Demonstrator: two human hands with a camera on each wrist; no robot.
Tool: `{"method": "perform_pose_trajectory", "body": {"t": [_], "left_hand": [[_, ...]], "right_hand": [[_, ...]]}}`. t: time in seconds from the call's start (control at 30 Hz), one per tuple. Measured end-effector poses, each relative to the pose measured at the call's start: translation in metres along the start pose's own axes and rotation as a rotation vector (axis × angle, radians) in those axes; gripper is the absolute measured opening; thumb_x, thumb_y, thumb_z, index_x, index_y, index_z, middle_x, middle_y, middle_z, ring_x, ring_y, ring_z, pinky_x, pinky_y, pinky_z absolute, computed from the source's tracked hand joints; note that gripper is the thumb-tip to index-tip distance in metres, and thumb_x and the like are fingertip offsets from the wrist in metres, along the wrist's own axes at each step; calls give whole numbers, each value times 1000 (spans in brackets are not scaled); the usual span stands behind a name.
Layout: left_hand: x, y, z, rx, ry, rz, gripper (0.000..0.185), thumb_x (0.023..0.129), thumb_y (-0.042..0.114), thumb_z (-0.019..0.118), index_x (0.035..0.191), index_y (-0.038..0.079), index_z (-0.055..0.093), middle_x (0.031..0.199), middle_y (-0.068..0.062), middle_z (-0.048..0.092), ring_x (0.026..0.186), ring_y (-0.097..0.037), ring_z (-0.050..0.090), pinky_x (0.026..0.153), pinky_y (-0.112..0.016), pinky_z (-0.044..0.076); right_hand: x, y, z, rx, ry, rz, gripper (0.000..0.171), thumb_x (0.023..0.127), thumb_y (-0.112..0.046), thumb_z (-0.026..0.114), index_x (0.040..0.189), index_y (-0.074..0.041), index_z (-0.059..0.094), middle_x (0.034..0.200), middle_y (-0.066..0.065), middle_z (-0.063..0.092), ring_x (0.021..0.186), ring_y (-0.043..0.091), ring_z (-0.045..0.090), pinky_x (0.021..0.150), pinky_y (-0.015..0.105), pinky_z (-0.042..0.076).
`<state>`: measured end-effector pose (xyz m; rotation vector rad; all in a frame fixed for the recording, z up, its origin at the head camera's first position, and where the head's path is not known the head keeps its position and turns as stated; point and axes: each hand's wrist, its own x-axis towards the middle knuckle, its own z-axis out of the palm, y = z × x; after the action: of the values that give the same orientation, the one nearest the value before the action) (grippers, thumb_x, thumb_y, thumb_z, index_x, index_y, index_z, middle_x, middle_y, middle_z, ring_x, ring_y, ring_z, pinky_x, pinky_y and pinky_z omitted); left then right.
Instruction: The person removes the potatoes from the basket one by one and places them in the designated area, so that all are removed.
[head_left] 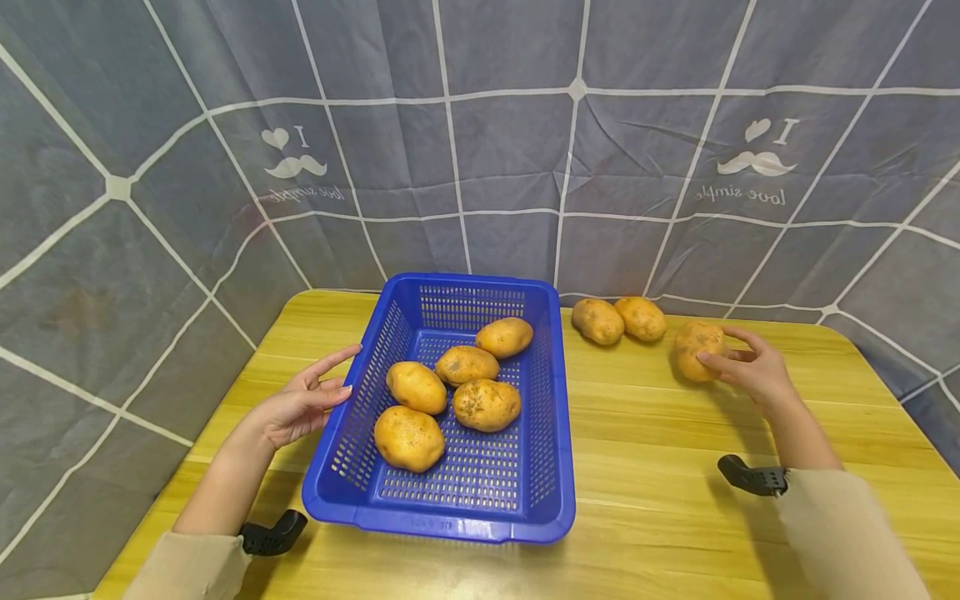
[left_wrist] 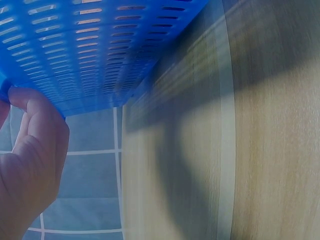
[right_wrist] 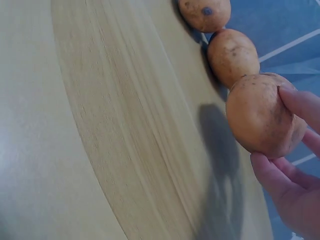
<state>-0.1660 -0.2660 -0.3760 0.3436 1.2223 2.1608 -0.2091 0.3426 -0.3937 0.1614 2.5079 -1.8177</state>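
Observation:
A blue plastic basket [head_left: 438,523] with slotted walls sits on the left half of the table, several yellow-brown potatoes [head_left: 487,405] lying in it. Beside its left wall is my left hand [head_left: 300,408], thumb and forefinger spread and touching the outer edge of the rim. In the left wrist view, that hand [left_wrist: 35,145] reaches the rim of the basket [left_wrist: 100,45] from outside. Over at the right, my right hand [head_left: 757,371] holds a potato [head_left: 697,352] between thumb and fingers. The right wrist view shows this potato [right_wrist: 260,115] above its shadow.
Two more potatoes, one [head_left: 597,322] and another [head_left: 642,318], lie side by side at the table's back edge, right of the basket. A grey checked cloth [head_left: 510,158] hangs behind the wooden table [head_left: 637,483]. Black wrist mounts [head_left: 752,477] sit at the sleeves.

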Motion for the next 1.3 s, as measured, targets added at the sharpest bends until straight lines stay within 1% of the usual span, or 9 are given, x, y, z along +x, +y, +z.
{"method": "perform_pose_trajectory", "body": {"t": [0.03,0.17,0.23,0.43,0.53,0.7,1.0,1.1,1.3], "left_hand": [[0,0,0,0,0,-1,53,95,-10,38,131,27,47,116,-12,59,99,-24,63,81,-35,54],[0,1,1,5,5,-3,52,95,-10,38,131,27,47,116,-11,60,98,-24,63,81,-35,54],[0,1,1,6,5,-3,52,95,-10,38,131,27,47,115,-11,60,98,-24,63,81,-35,54],[0,1,0,4,2,-1,52,95,-10,37,132,27,46,116,-12,60,98,-24,64,81,-35,54],[1,0,-1,3,6,-1,53,95,-10,37,132,27,47,115,-12,60,98,-24,63,81,-35,54],[1,0,0,-1,4,2,53,95,-11,36,131,26,47,115,-12,60,98,-24,63,81,-35,54],[1,1,2,-5,-11,10,51,95,-10,38,132,25,47,115,-13,59,98,-24,63,81,-35,54],[1,1,3,-14,-11,13,51,95,-10,37,131,25,48,115,-13,59,98,-24,63,81,-35,54],[0,-1,3,-25,-2,5,52,95,-10,38,131,25,48,115,-13,60,98,-25,64,81,-35,54]], "right_hand": [[2,2,0,4,6,7,78,86,-18,68,148,-6,22,103,3,45,77,-3,58,69,16,54],[20,23,-6,52,41,55,83,79,-24,75,147,-14,28,103,2,47,76,-1,60,68,18,54],[24,26,-4,48,58,57,84,78,-26,76,146,-12,29,105,4,46,75,-1,60,68,18,55],[20,8,10,-15,104,76,82,83,-24,71,147,-5,24,105,6,44,71,-2,57,65,16,53],[24,9,10,-30,126,101,82,83,-26,71,148,-8,23,105,6,44,69,-1,55,63,16,53],[34,12,10,-76,152,103,84,84,-29,70,148,-6,21,112,10,43,69,-3,52,63,14,52],[44,10,18,-4,186,40,77,87,-17,66,147,-4,21,118,18,40,71,-5,50,64,12,51],[48,9,23,53,201,46,75,87,-14,65,148,-5,21,115,15,40,73,-3,50,66,12,51],[53,5,28,95,219,64,73,88,-11,63,148,-8,22,112,7,38,81,1,46,67,10,50]]}}
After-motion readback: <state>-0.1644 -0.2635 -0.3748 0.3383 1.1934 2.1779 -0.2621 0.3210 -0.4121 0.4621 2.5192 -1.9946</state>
